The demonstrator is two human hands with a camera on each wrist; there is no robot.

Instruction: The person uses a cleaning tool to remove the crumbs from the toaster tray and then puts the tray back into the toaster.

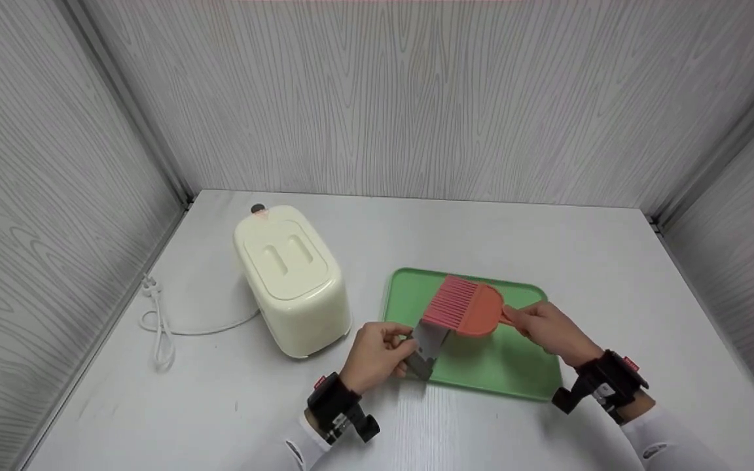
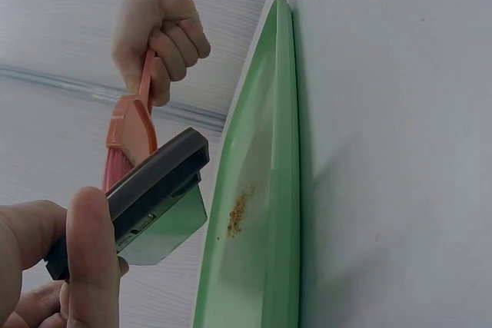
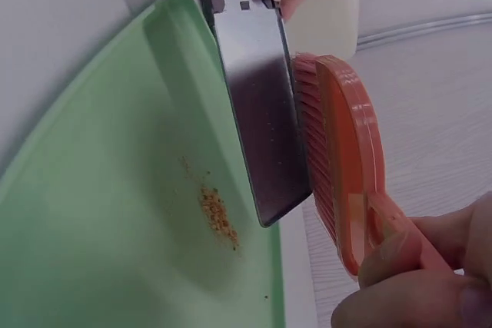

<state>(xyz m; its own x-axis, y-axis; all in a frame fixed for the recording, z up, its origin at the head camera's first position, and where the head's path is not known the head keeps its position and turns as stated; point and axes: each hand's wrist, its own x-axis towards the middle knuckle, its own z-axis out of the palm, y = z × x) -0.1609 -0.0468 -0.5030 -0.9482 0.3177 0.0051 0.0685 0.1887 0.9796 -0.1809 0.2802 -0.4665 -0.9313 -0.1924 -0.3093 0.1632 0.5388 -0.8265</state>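
My left hand (image 1: 377, 356) pinches the dark grey end of a flat metal crumb tray (image 3: 261, 113), holding it tilted above the green tray (image 1: 514, 366). In my right hand (image 1: 555, 332) is the handle of an orange brush (image 1: 483, 311). Its pink bristles (image 3: 317, 128) lie along the metal plate's long side in the right wrist view, and overlap the plate's upper part in the head view. A small heap of brown crumbs (image 3: 219, 217) lies on the green tray beneath. Part of the plate is hidden behind the bristles.
A cream toaster (image 1: 311, 324) with a two-slot lid stands left of the green tray. Its white cord (image 1: 213, 330) runs left to a plug (image 1: 150, 286) near the table's left edge. Pale wood-grain walls (image 1: 416, 98) enclose the table at the back and both sides.
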